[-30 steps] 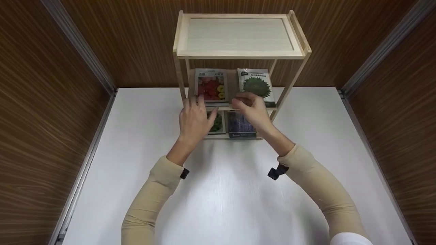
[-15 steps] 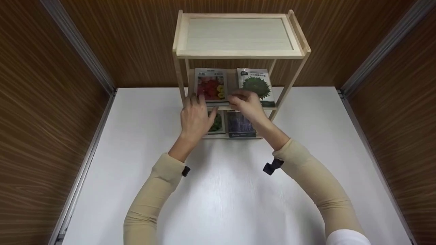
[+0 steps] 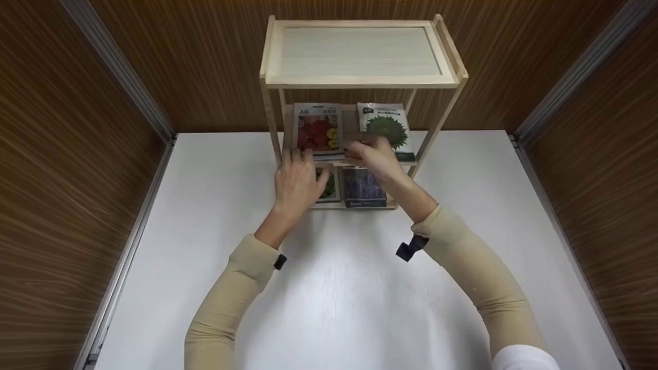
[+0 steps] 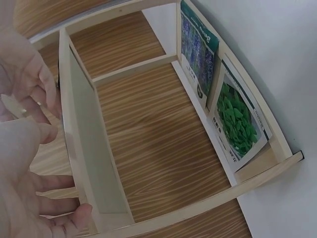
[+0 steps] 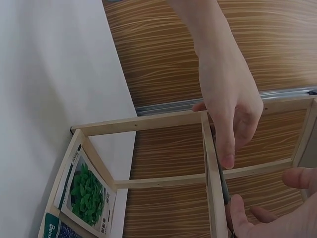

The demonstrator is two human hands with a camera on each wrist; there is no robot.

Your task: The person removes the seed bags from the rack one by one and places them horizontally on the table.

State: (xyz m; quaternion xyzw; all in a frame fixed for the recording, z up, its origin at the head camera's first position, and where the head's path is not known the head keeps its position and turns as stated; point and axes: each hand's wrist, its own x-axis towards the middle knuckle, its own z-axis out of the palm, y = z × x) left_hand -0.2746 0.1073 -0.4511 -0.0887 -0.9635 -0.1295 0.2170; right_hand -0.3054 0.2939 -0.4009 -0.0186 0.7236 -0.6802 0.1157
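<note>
A seed packet with red and yellow flowers (image 3: 320,128) lies on the left of the middle shelf. My left hand (image 3: 296,184) is at its lower-left corner, fingertips along the shelf's front edge. In the left wrist view, the fingers of that left hand (image 4: 25,193) are loosely extended against the shelf edge. My right hand (image 3: 379,160) has its fingertips by the packet's right edge, bent but not visibly pinching it. Part of a seed packet with a spiky green leaf (image 3: 386,125), right of the flower packet, hides behind my right hand.
The light wooden rack (image 3: 360,81) has a raised top shelf above both hands. On its bottom shelf lie a green-leaf packet (image 4: 237,119) and a purple-flower packet (image 4: 198,47). Wood-grain panels (image 3: 61,180) enclose the white table (image 3: 329,298).
My right hand has moved left, from the spiky-leaf packet to the flower packet's right edge. My left hand has drawn back slightly toward me along the flower packet's lower-left corner.
</note>
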